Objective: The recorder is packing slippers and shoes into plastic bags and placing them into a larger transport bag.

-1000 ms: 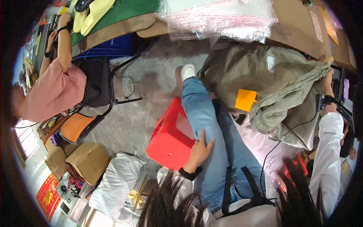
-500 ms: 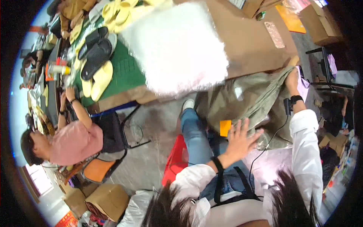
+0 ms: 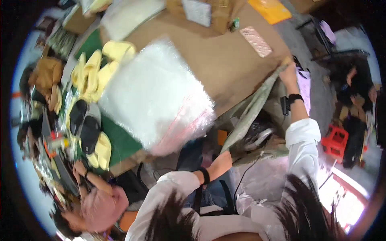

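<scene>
Both hands are clamped on one thing: a grey-green sack (image 3: pixel 251 114), stretched between them along its rim. The left hand (image 3: pixel 223 160) pinches the lower end of that rim, fingers closed round the cloth just above the lap. The right hand (image 3: pixel 288 73) grips the upper end, up by the corner of the brown table (image 3: pixel 225 60), arm raised, a dark watch (image 3: pixel 294 97) on the wrist.

Below the stretched rim the sack's mouth sags open, with dark things inside (too blurred to name). A cable (image 3: pixel 245 176) trails under the left grip. Just above and left of the left hand a stack of clear bags (image 3: pixel 155 94) overhangs the table edge, and beyond it lie yellow slippers (image 3: pixel 94 72) and black ones (image 3: pixel 86 124) on a green mat (image 3: pixel 120 140). A person in pink (image 3: pixel 100 203) works well off to the left.

The risks, as I judge them: the rim is held only at its two ends, so a slack pinch at either would let the mouth fold shut or the sack slump to the floor. The overhanging stack sits close enough that a lift of the left hand could knock it off. The cable could snag if the sack is dragged.
</scene>
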### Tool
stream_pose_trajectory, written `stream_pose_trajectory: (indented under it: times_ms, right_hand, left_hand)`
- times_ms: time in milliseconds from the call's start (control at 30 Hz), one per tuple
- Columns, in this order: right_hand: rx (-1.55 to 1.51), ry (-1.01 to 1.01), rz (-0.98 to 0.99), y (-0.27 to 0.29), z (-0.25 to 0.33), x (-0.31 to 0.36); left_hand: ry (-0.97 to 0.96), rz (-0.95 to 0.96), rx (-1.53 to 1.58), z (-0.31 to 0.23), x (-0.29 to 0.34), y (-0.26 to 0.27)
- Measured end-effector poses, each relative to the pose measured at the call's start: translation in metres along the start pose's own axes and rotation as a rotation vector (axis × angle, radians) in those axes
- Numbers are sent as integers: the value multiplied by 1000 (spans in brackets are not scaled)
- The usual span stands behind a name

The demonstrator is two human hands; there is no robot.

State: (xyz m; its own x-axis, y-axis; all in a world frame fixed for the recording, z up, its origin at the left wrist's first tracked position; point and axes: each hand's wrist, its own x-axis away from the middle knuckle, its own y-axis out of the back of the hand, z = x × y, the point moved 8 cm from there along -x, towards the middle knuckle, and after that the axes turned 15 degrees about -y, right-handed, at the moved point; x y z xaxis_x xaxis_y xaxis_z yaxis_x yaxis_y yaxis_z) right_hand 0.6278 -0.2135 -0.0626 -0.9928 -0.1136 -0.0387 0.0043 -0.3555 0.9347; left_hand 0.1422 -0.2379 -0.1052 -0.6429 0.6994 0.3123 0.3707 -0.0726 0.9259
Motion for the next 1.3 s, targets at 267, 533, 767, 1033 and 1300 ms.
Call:
stream_pose_trajectory:
  times_ms: [267, 533, 767, 1033, 1300]
  right_hand:
    - [-654, -150, 119, 25, -16, 7]
    - [-162, -76, -41, 0, -25, -17]
    - [73, -319, 250, -38, 13, -20]
    - [71, -157, 200, -22, 9, -38]
    - [973, -40, 96, -39, 51, -6]
  left_hand:
    - [174, -420, 227, 66, 44, 49]
    - [-55, -435, 191, 66, 18, 77]
    - [127, -353, 202, 105, 16, 73]
    - [8, -345, 263, 88, -3, 35]
    - [-79, -167, 404, 61, -27, 13]
